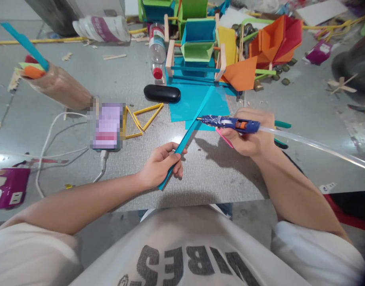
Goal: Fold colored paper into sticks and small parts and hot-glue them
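"So, what takes up the most room?"

"The counter [125,85], grey and dotted with scraps. At its back stands a wooden frame [170,57] with blue and green paper boxes [197,51], and to the right of it are orange and red folds [274,41]."

"Next down?"

"At the left, a brown tube [60,85] (blue, orange and green pieces poke out of its mouth). A blue sheet [182,105] lies flat in front of the frame."

"And the hands?"

"Apart, each clamped on something. The right hand [250,135] grips a blue gun [227,121], and a clear stick [319,145] runs from its back end towards the right. The left hand [166,163] pinches a blue strip [185,139] near its lower end, thumb on top."

"What's about them?"

"A phone [106,125], plugged into a white cable [103,159], its screen blurred out."

"Where does the strip go?"

"It slants up from the left hand, its far end over the sheet."

"Anything smaller?"

"A black case [161,93] left of the sheet, then a yellow triangle [153,117] between phone and sheet. Last, the gun's tip [199,118], right at the strip (touching or just above, I can't tell)."
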A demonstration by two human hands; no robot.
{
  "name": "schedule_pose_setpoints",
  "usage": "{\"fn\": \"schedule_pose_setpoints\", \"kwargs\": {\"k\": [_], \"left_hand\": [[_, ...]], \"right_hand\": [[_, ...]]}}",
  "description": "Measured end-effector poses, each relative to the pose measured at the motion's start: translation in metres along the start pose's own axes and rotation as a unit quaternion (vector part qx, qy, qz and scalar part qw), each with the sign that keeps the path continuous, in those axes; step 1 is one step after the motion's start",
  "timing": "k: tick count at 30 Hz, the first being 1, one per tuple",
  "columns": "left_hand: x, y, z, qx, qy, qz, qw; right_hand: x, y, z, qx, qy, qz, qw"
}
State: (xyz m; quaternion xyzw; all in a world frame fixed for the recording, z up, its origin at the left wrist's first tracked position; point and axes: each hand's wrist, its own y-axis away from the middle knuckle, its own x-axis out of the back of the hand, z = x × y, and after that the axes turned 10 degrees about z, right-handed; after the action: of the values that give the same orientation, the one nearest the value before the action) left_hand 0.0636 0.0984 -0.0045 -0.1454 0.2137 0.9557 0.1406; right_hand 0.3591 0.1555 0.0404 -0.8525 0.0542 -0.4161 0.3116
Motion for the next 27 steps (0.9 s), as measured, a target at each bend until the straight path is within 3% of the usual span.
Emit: {"fn": "schedule_pose_setpoints", "kwargs": {"k": [27], "left_hand": [[0.0047,-0.0009,-0.0002,0.010,0.013,0.001,1.000]], "right_hand": [[-0.0069,0.0001,0.0090,-0.004,-0.026,0.056,0.998]]}}
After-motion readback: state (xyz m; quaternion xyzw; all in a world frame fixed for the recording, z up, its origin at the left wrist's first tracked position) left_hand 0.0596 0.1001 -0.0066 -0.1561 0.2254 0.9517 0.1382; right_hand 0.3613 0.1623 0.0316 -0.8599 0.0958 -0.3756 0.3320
